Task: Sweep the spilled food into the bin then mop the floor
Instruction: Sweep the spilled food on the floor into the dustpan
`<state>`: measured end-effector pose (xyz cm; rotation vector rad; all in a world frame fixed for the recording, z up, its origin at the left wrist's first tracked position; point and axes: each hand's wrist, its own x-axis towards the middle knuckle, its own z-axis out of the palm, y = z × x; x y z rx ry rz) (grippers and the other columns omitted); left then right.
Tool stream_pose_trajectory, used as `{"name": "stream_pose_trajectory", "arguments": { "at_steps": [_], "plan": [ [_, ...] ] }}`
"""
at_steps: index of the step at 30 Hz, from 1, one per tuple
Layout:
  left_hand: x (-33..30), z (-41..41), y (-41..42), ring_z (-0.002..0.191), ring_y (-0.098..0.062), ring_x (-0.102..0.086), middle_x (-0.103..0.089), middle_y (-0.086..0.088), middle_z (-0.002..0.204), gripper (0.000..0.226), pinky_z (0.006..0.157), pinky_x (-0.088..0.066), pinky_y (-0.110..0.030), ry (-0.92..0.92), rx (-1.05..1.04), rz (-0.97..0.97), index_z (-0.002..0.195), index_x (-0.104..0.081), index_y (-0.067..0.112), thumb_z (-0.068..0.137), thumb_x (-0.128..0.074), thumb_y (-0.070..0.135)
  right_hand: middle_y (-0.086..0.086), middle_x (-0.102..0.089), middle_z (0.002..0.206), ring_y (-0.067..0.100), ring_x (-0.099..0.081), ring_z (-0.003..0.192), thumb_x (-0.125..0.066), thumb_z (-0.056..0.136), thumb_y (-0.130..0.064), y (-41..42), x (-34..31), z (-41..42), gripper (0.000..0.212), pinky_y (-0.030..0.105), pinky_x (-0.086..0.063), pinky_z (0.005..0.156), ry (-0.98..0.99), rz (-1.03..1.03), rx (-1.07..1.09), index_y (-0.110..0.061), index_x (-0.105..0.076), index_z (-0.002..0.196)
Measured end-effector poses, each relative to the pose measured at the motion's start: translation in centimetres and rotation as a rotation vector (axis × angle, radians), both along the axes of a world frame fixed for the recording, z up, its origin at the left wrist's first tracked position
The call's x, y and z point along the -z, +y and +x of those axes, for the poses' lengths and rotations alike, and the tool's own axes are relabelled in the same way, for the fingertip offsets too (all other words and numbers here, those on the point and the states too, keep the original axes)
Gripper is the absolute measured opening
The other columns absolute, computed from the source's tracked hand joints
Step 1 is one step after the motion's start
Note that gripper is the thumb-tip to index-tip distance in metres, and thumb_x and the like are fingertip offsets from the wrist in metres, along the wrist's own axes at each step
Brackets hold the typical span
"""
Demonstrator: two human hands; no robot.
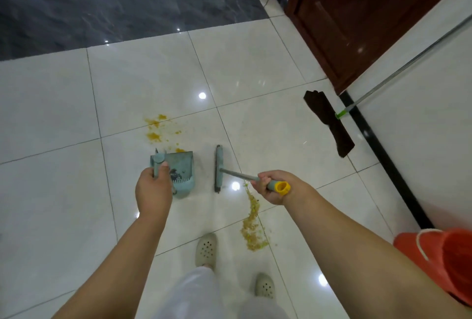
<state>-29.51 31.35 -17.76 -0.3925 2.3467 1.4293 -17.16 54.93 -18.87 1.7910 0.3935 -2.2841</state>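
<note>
My left hand [153, 189] grips the handle of a pale teal dustpan [181, 169] standing on the white tiles. My right hand [274, 187] holds the yellow-tipped handle of a teal broom [219, 168], whose head rests on the floor just right of the dustpan. Orange-yellow spilled food [156, 128] lies scattered just beyond the dustpan. A second, longer streak of yellowish crumbs [252, 224] runs along the floor below my right hand. A flat mop [329, 122] with a dark cloth head leans against the wall at the right.
An orange-red bucket [449, 262] stands at the lower right by the wall. A dark brown door [357, 20] is at the upper right. Dark glossy flooring [115, 4] begins beyond the white tiles. My feet in pale clogs [206, 249] stand near the crumbs.
</note>
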Motion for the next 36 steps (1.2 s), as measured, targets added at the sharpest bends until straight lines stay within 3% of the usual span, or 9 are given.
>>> {"name": "stream_pose_trajectory", "arguments": {
  "at_steps": [7,10,13,19,23,26,32,34,36],
  "plan": [
    [0.1,-2.6,1.9,0.081,-0.030,-0.059,-0.060,-0.013,0.086,0.035,0.077,-0.052,-0.045,0.035,0.129,-0.047,0.090,-0.054,0.007,0.095,-0.048,0.041,0.019,-0.049,0.082,0.013,-0.038,0.022,-0.044,0.094,0.001,0.7,0.3,2.1,0.004,0.013,-0.039,0.028,-0.028,-0.025,0.347,0.003,-0.047,0.097],
    [0.2,-2.8,2.6,0.085,-0.032,-0.059,-0.061,-0.015,0.090,0.035,0.081,-0.052,-0.046,0.039,0.155,-0.065,0.090,-0.054,0.007,0.095,-0.048,0.041,0.012,-0.044,0.082,0.014,-0.037,0.024,-0.045,0.092,0.003,1.0,0.5,3.8,0.009,0.013,-0.040,0.030,-0.039,-0.063,0.494,-0.005,-0.045,0.097],
    [0.1,-2.4,3.2,0.082,-0.029,-0.057,-0.059,-0.014,0.087,0.035,0.077,-0.050,-0.041,0.045,0.174,-0.064,0.090,-0.054,0.006,0.096,-0.047,0.040,0.011,-0.042,0.081,0.015,-0.038,0.025,-0.046,0.095,-0.003,0.7,0.5,5.4,0.008,0.014,-0.041,0.031,-0.012,-0.086,0.589,-0.002,-0.046,0.103],
    [0.2,-0.4,4.7,0.077,-0.027,-0.055,-0.058,-0.014,0.085,0.041,0.061,-0.041,-0.030,0.024,0.225,-0.044,0.095,-0.057,0.000,0.097,-0.046,0.040,0.009,-0.040,0.078,0.015,-0.038,0.024,-0.042,0.100,-0.009,-1.2,-0.4,8.1,0.014,0.014,-0.039,0.028,0.030,-0.123,0.717,0.004,-0.047,0.098],
    [0.0,1.5,5.6,0.074,-0.026,-0.054,-0.057,-0.012,0.082,0.039,0.056,-0.040,-0.028,0.022,0.284,-0.032,0.092,-0.055,0.003,0.097,-0.045,0.040,0.025,-0.053,0.067,0.012,-0.035,0.052,-0.041,0.100,-0.006,-2.1,-1.6,9.7,0.009,0.014,-0.036,0.027,0.051,-0.135,0.853,-0.003,-0.045,0.107],
    [0.0,3.3,5.8,0.076,-0.028,-0.056,-0.060,-0.013,0.085,0.042,0.066,-0.045,-0.032,0.012,0.298,-0.020,0.095,-0.057,0.003,0.096,-0.045,0.042,0.033,-0.055,0.098,0.011,-0.041,0.066,-0.042,0.099,-0.003,-3.0,-2.1,11.1,0.007,0.013,-0.038,0.028,0.034,-0.107,0.889,-0.003,-0.048,0.104],
    [-0.4,8.6,4.8,0.075,-0.026,-0.056,-0.060,-0.010,0.085,0.041,0.067,-0.047,-0.034,0.020,0.325,-0.013,0.093,-0.056,0.006,0.095,-0.046,0.045,0.032,-0.051,0.093,0.018,-0.048,0.041,-0.046,0.098,-0.002,-5.3,-2.5,16.0,0.009,0.014,-0.038,0.027,0.015,-0.107,0.904,0.000,-0.050,0.090],
    [-0.5,10.5,4.3,0.076,-0.027,-0.057,-0.060,-0.010,0.085,0.042,0.067,-0.047,-0.035,0.032,0.336,-0.021,0.093,-0.057,0.006,0.095,-0.045,0.046,0.029,-0.052,0.111,0.013,-0.040,0.051,-0.045,0.098,-0.002,-6.1,-2.1,18.0,0.008,0.014,-0.038,0.026,0.012,-0.100,0.918,0.001,-0.052,0.100],
    [-0.7,12.4,3.8,0.077,-0.027,-0.058,-0.061,-0.011,0.085,0.042,0.065,-0.046,-0.032,0.042,0.348,-0.028,0.095,-0.057,0.005,0.095,-0.046,0.045,0.025,-0.048,0.127,0.011,-0.035,0.051,-0.045,0.097,-0.001,-6.8,-1.5,20.2,0.022,0.014,-0.037,0.026,-0.007,-0.088,0.928,-0.003,-0.051,0.119]
  ]
}}
